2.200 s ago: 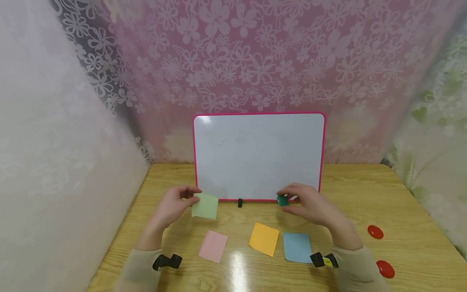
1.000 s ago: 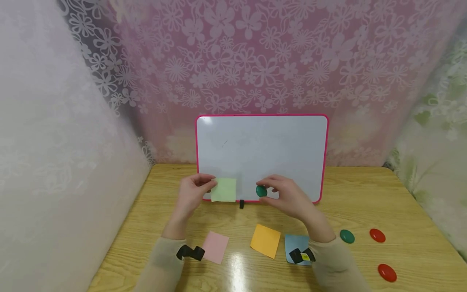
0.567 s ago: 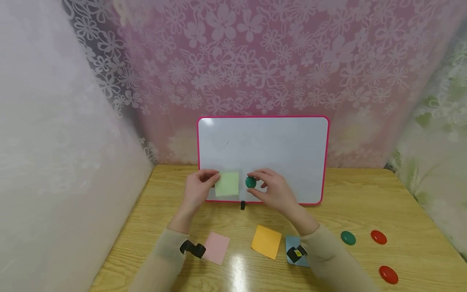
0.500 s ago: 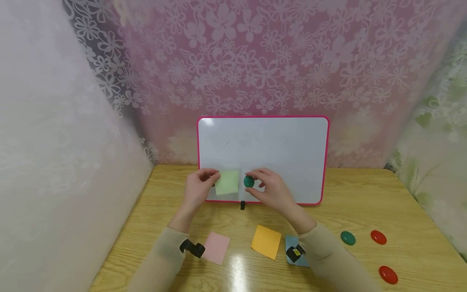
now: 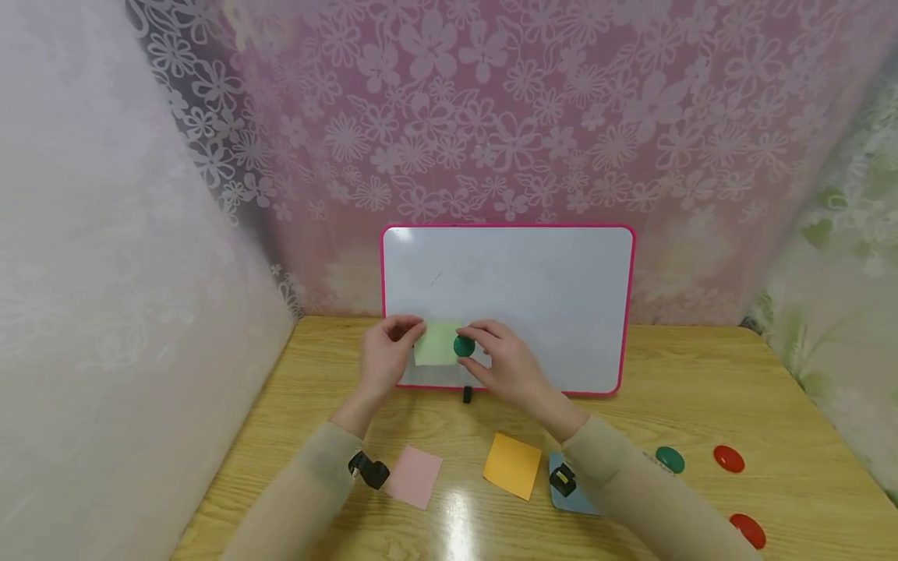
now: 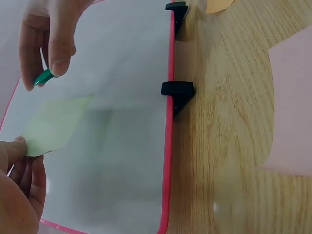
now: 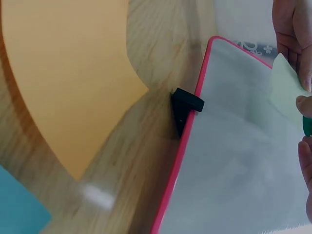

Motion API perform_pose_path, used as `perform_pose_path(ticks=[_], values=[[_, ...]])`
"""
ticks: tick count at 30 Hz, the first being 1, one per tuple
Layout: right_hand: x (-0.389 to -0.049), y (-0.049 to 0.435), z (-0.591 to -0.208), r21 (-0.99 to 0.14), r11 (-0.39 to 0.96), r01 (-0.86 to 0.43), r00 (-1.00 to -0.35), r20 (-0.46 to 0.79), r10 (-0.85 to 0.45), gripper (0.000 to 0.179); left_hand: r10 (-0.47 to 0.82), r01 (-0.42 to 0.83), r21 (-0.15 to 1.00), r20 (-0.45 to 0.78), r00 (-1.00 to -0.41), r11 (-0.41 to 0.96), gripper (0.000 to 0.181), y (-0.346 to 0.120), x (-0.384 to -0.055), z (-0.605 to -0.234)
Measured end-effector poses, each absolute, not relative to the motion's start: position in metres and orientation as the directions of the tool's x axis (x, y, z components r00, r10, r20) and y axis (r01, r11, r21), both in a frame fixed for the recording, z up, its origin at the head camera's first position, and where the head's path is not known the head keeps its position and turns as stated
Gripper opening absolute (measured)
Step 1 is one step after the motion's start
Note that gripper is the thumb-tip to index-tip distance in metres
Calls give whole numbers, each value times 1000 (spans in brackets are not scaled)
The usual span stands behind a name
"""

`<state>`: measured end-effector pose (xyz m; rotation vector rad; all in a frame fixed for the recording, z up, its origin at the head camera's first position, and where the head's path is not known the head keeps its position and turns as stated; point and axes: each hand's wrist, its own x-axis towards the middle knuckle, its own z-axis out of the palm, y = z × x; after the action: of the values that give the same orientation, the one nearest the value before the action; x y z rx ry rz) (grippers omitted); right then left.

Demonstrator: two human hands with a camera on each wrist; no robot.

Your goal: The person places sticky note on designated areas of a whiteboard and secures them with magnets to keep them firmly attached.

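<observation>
Left fingers [image 5: 411, 336] pinch a note [image 5: 436, 344] by its edge, right fingers [image 5: 480, 336] a disc [image 5: 463, 346], whiteboard [image 5: 554, 300] extending rightward.

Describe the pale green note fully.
The pale green note is a squarish, paper-like sheet, no writing visible, slightly bent. The left hand pinches its left side in front of the whiteboard, lower left; board contact is unclear. The green disc in the right hand overlaps its right edge in the head view, but the left wrist view shows them apart.
</observation>
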<state>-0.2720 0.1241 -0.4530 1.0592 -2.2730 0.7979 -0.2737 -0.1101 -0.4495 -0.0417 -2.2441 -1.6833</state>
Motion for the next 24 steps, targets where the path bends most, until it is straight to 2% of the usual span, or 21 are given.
perform_pose_path(ticks=[8,19,24], values=[[-285,123,-441,-272,528,-804,-549,681,-485,46,-177,238,919,303,-936,315,11,-110,-279,-445],[-306,120,-437,-210,554,-805,-502,739,-449,48,-254,251,925,325,-911,285,12,-110,-288,-446],[-312,119,-435,-221,570,-792,-508,755,-414,48,-246,265,914,346,-905,307,14,-106,-290,-443]])
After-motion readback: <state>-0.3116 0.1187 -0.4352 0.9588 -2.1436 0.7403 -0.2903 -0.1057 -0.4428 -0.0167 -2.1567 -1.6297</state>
